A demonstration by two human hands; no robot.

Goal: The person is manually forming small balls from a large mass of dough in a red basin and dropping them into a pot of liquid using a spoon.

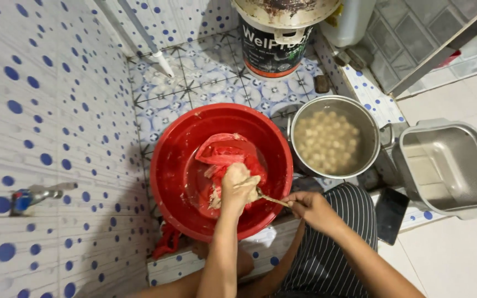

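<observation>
A big red plastic basin stands on the tiled floor with a red plastic bag and pale paste inside it. My left hand is over the basin, closed around a lump of the pale paste and smeared with it. My right hand, at the basin's right rim, pinches a thin spoon whose tip touches the paste at my left hand. To the right a steel pot holds several pale round balls in cloudy water.
A rectangular steel tray sits at the right on white floor. A dark phone lies beside my striped knee. A paint bucket stands behind the basin. A tap juts from the dotted wall at left.
</observation>
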